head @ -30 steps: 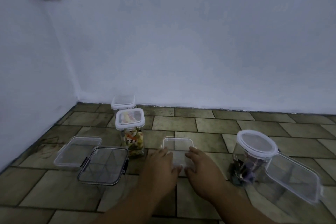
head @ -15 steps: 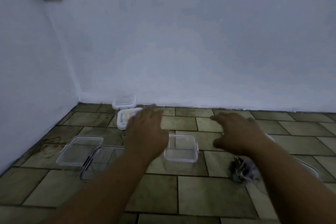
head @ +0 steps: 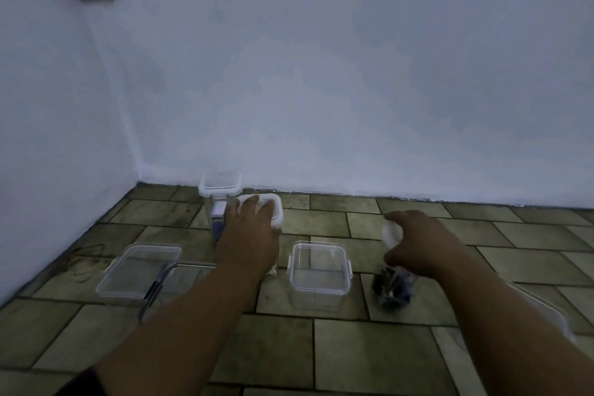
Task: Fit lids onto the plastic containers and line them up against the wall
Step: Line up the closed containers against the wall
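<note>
Lower centre: lidless square container (head: 318, 270) stood on the tiled floor (head: 353, 350) between both forearms. Mid-frame: right hand (head: 414, 244) curled round a round white lid (head: 390, 231), apparently gripping it; left hand (head: 250, 235) clasped over a white-rimmed lid (head: 274, 207). Beyond, centre-left: lidded container (head: 220, 185) stood at the foot of the wall (head: 353, 106).

The tiled floor (head: 369, 354) carries an open square container (head: 319, 270) at its centre. A shallow clear tray (head: 138, 268) lies to the left, and a lidded tub (head: 220, 186) stands far back against the wall (head: 353, 90).
</note>
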